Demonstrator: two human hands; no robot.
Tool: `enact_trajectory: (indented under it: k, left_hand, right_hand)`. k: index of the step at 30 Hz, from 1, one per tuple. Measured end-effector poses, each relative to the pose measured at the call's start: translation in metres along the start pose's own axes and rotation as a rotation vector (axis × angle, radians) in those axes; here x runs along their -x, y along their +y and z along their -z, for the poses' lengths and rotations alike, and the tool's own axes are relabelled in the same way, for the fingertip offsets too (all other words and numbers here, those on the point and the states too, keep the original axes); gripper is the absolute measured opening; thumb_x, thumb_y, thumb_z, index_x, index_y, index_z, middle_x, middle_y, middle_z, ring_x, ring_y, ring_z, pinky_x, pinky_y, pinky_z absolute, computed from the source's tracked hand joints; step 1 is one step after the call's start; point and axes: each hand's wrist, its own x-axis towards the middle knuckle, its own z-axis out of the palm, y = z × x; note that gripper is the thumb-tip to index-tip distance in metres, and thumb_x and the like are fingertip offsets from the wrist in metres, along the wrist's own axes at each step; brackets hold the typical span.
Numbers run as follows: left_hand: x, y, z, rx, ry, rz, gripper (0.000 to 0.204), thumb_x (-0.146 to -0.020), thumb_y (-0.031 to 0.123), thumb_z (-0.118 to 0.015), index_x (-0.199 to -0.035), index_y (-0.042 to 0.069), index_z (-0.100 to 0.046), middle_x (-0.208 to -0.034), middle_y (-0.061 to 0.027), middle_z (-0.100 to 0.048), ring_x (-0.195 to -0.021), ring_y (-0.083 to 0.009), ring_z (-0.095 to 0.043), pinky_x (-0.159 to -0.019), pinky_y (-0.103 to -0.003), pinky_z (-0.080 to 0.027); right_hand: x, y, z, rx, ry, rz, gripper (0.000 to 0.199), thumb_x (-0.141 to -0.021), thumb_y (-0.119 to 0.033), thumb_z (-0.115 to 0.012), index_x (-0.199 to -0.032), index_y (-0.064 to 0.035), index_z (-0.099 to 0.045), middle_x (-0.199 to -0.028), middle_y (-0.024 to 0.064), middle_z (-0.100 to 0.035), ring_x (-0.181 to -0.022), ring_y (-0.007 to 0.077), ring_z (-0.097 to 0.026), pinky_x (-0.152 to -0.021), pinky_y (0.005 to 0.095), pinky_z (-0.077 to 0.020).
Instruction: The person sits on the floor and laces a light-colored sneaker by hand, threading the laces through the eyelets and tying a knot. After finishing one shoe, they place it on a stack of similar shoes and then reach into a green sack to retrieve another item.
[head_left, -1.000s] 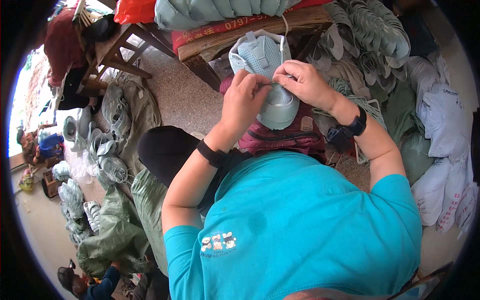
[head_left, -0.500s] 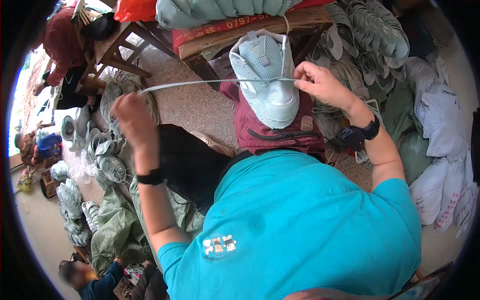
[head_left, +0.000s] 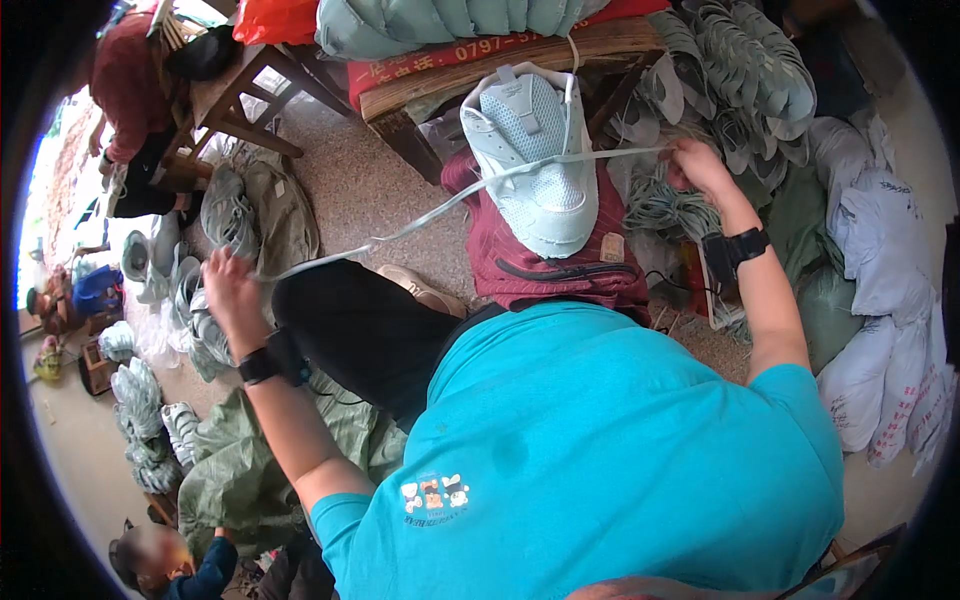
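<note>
A pale grey-green shoe upper (head_left: pixel 545 212) with a mesh tongue lies on a maroon cloth (head_left: pixel 490 250) in front of me, its toe toward my body. Across its front stretches one long pale shoelace (head_left: pixel 430 213), which seems to pass through the lowest part of the lacing. Out to the left, my left hand (head_left: pixel 234 292) is closed on one end of the lace. To the right of the upper, my right hand (head_left: pixel 703 167) pinches the other end. The lace sags slightly on the left side and runs nearly straight on the right.
A wooden bench (head_left: pixel 520 62) stands just ahead, with a stack of uppers (head_left: pixel 450 15) on it. More uppers (head_left: pixel 745 65) and a bundle of laces (head_left: pixel 670 208) lie to the right, beside white sacks (head_left: pixel 885 245). Green sacks (head_left: pixel 235 455) lie left. Two other people sit nearby at left.
My hands have moved farther apart. The right went outward to the right, drawing more lace past the upper; the left moved outward and toward my body.
</note>
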Motion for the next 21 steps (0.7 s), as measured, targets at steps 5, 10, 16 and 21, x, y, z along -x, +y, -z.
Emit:
enact_trajectory:
  k: [5, 10, 16, 21]
  left_hand:
    - [0.108, -0.069, -0.148, -0.469, -0.469, 0.020, 0.037, -0.100, 0.016, -0.050, -0.132, -0.002, -0.048, -0.101, -0.0099, -0.068, -0.070, -0.0055, -0.052, -0.064, -0.020, -0.042]
    - [0.174, -0.129, -0.219, -0.321, -0.664, 0.115, 0.028, -0.099, 0.011, -0.052, -0.124, -0.002, -0.052, -0.105, -0.0118, -0.069, -0.079, -0.0088, -0.061, -0.074, -0.023, -0.049]
    - [0.197, -0.169, -0.217, -0.462, -0.764, 0.188, 0.021, -0.101, 0.016, -0.051, -0.109, -0.001, -0.059, -0.090, -0.0044, -0.067, -0.075, -0.0071, -0.056, -0.066, -0.020, -0.046]
    - [0.204, -0.165, -0.222, -0.723, -0.722, 0.126, 0.023, -0.097, 0.022, -0.059, -0.096, 0.000, -0.064, -0.074, 0.0006, -0.060, -0.064, -0.0051, -0.050, -0.057, -0.022, -0.042]
  right_hand:
    - [-0.046, 0.054, 0.027, -1.202, 0.121, -0.065, 0.028, -0.094, -0.001, -0.040, -0.118, 0.0098, -0.050, -0.102, 0.0213, -0.062, -0.086, 0.0278, -0.063, -0.081, 0.0360, -0.0536]
    - [-0.100, 0.220, 0.115, -1.343, 0.401, -0.186, 0.022, -0.088, 0.005, -0.040, -0.103, 0.0069, -0.055, -0.088, 0.0117, -0.057, -0.067, 0.0183, -0.050, -0.055, 0.0285, -0.0413]
    - [-0.075, 0.341, 0.136, 0.556, 0.356, 0.073, 0.020, -0.087, -0.008, -0.041, -0.093, -0.0003, -0.058, -0.061, 0.0027, -0.043, -0.046, 0.0151, -0.035, -0.042, 0.0332, -0.0289]
    - [-0.060, 0.185, 0.026, -0.782, 0.061, -0.199, 0.029, -0.094, -0.015, -0.050, -0.115, 0.0034, -0.055, -0.082, 0.0038, -0.062, -0.044, 0.0079, -0.034, -0.038, 0.0209, -0.0256]
